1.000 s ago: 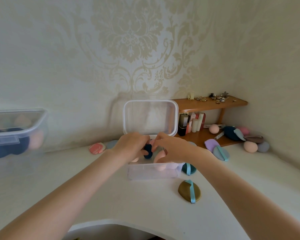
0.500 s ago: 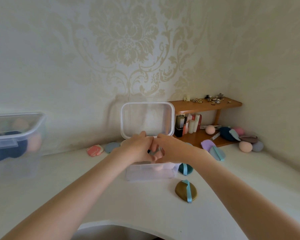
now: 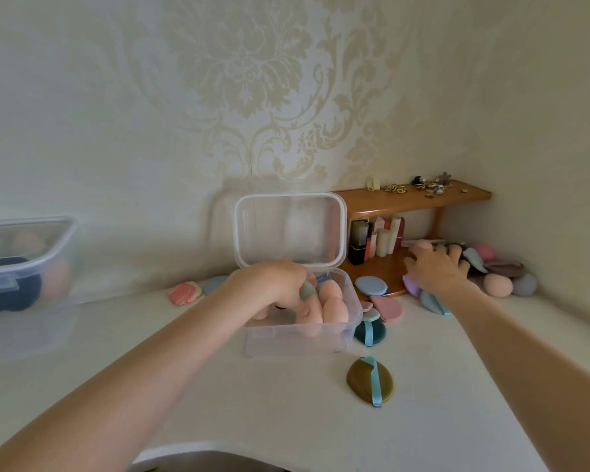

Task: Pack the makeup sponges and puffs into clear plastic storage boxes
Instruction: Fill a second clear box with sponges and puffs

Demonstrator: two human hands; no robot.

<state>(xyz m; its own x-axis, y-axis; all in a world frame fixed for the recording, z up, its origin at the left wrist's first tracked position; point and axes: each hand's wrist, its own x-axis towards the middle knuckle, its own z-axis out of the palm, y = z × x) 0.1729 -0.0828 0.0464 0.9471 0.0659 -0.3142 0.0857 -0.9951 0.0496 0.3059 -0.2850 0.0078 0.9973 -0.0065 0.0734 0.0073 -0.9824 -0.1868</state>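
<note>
olive puff [image 3: 369,380] with a blue ribbon lies loose at 5 o'clock of the clear plastic box [image 3: 302,332]. left hand [image 3: 273,287] pinches a green-grey sponge [image 3: 308,290] inside it, among peach sponges [image 3: 334,310]; pressing could tip the light box. right hand [image 3: 436,267], fingers spread, reaches the sponge pile [image 3: 498,284] at 2 o'clock and may scatter it.

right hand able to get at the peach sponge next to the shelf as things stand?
Probably yes. The right hand is spread over the pile by the wooden shelf, and the peach sponge lies on the table just to its right, its top uncovered, with only a grey puff beside it.
</note>
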